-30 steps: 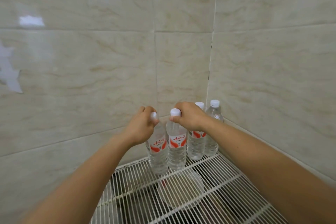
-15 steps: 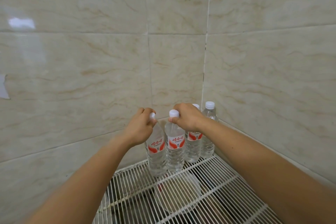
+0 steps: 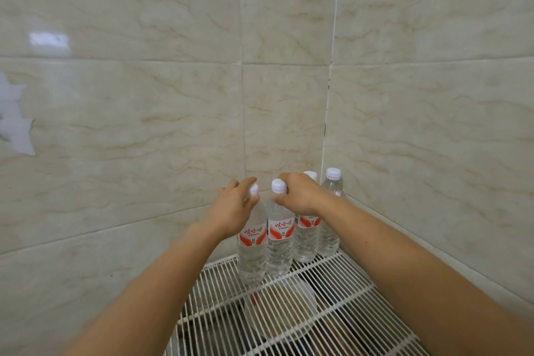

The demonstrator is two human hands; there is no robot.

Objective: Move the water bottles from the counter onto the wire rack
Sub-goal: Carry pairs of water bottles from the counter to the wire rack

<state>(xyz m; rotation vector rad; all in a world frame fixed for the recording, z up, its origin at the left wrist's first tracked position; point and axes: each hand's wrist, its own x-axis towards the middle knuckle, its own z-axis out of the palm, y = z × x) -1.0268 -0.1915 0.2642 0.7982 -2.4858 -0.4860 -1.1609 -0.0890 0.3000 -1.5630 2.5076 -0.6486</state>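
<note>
Several clear water bottles with white caps and red-and-white labels stand upright in a row on the white wire rack [image 3: 341, 277], in the corner of the tiled walls. My left hand [image 3: 235, 208] is closed around the cap and neck of the leftmost bottle [image 3: 252, 251]. My right hand [image 3: 299, 193] grips the neck of the second bottle [image 3: 279, 248], just under its cap. Both bottles rest on the rack, touching each other. A third bottle [image 3: 307, 240] stands behind my right hand and a fourth [image 3: 331, 211] is nearest the corner.
A round clear plastic container [image 3: 281, 315] shows through the wires below the rack. Glossy beige tiled walls [image 3: 289, 113] close in on the left, back and right. A patch of peeled film [image 3: 16, 124] marks the left wall.
Both hands stay on the same two bottles, which have not moved on the rack. The fingers of my left hand have lifted a little, so more of the cap shows.
</note>
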